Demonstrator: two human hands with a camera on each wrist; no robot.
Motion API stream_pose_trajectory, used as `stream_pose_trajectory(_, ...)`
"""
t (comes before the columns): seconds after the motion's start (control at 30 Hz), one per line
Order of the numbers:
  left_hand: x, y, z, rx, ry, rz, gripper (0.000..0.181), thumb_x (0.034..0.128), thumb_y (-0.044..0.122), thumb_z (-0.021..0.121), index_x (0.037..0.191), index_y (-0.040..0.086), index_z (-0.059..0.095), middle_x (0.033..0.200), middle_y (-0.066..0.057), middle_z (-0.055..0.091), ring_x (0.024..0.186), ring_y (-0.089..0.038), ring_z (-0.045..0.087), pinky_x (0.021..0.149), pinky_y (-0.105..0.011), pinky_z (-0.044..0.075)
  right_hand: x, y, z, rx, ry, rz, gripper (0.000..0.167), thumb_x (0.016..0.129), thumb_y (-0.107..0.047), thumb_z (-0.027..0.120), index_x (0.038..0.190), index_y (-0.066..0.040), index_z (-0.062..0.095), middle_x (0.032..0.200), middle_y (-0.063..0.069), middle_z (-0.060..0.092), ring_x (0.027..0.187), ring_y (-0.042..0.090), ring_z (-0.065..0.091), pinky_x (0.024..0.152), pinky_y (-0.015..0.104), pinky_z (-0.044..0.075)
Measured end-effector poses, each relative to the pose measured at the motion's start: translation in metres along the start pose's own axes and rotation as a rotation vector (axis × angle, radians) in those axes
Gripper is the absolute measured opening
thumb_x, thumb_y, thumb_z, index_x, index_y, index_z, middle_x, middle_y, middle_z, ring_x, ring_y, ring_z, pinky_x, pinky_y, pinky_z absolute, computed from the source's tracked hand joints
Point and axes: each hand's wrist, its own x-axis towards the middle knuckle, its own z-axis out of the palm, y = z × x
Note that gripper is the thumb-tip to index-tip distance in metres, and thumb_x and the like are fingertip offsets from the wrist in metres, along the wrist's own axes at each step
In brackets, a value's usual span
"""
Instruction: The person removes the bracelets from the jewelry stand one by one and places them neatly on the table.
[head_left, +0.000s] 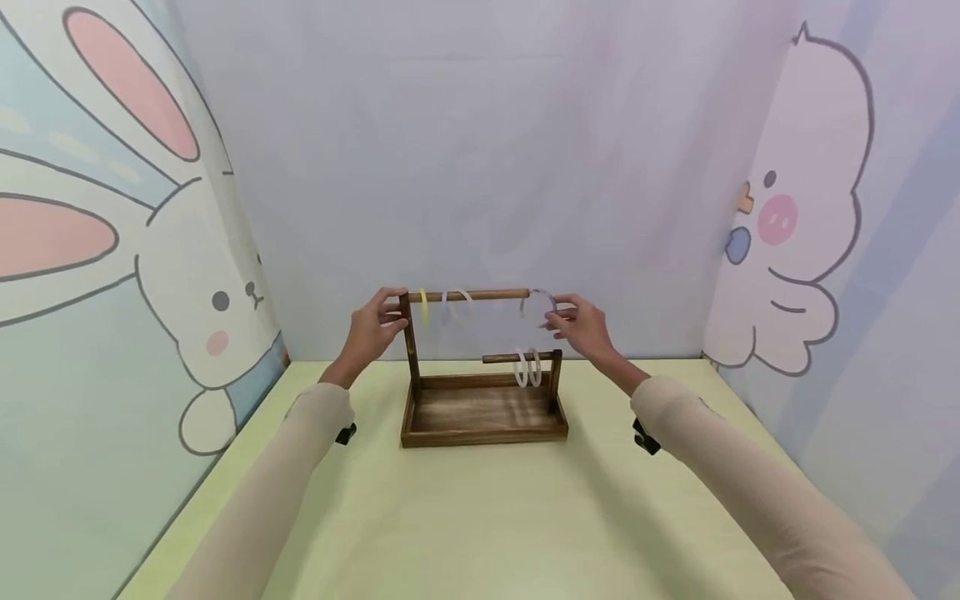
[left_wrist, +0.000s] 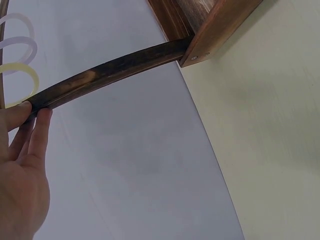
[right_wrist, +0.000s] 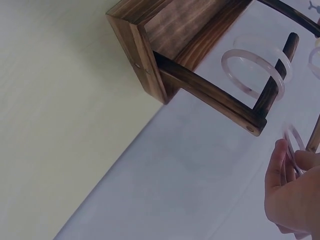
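Note:
A dark wooden stand (head_left: 412,354) has a tall left post with a long upper bar (head_left: 498,294) and a short right post with a lower bar (head_left: 498,359). My left hand (head_left: 372,327) pinches the top of the tall post between thumb and fingers. At the upper bar's free right end, my right hand (head_left: 583,327) holds a pale purple bangle (head_left: 553,300) by its right side. Whether the bar's tip is inside this ring, I cannot tell. A yellow bangle (head_left: 424,308), a lavender bangle (left_wrist: 34,50) and a whitish bangle (head_left: 468,302) hang on the upper bar.
Two pale bangles (right_wrist: 255,59) hang on the lower bar near its post. The stand's base is a shallow tray (head_left: 480,438) on a light yellow-green table (head_left: 465,517). Behind stands a pale cloth wall (head_left: 450,167), with cartoon-printed walls on both sides.

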Motion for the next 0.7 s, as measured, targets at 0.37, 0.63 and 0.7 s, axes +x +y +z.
stream_pose_trajectory(0.37,0.0,0.001,0.0,-0.005,-0.003,-0.013,0.056,0.0954,-0.006,0.071,0.145,0.018,0.057,0.128,-0.024,0.069,0.113,-0.038,0.071,0.094,-0.047,0.061,-0.009,-0.004,-0.006,-0.059,-0.051,0.019,0.039,0.102,-0.006,0.067,0.138,0.006,0.057,0.115,0.033,0.071,0.098,0.044,0.074,0.08,0.049,0.064)
stream_pose_trajectory(0.63,0.0,0.001,0.0,-0.007,-0.003,-0.011,0.057,0.0956,-0.006,0.07,0.145,0.018,0.057,0.13,-0.024,0.068,0.113,-0.039,0.071,0.094,-0.048,0.061,-0.013,-0.009,-0.005,-0.055,-0.083,0.035,0.04,0.101,-0.007,0.069,0.139,0.004,0.06,0.114,0.03,0.073,0.091,0.034,0.077,0.076,0.042,0.066)
stream_pose_trajectory(0.7,0.0,0.0,0.0,-0.008,-0.004,-0.012,0.057,0.0956,-0.006,0.07,0.145,0.018,0.057,0.13,-0.024,0.068,0.114,-0.039,0.071,0.094,-0.048,0.061,-0.014,-0.009,-0.003,-0.049,-0.091,0.034,0.041,0.101,-0.007,0.069,0.14,0.005,0.059,0.114,0.029,0.072,0.093,0.036,0.077,0.077,0.044,0.065)
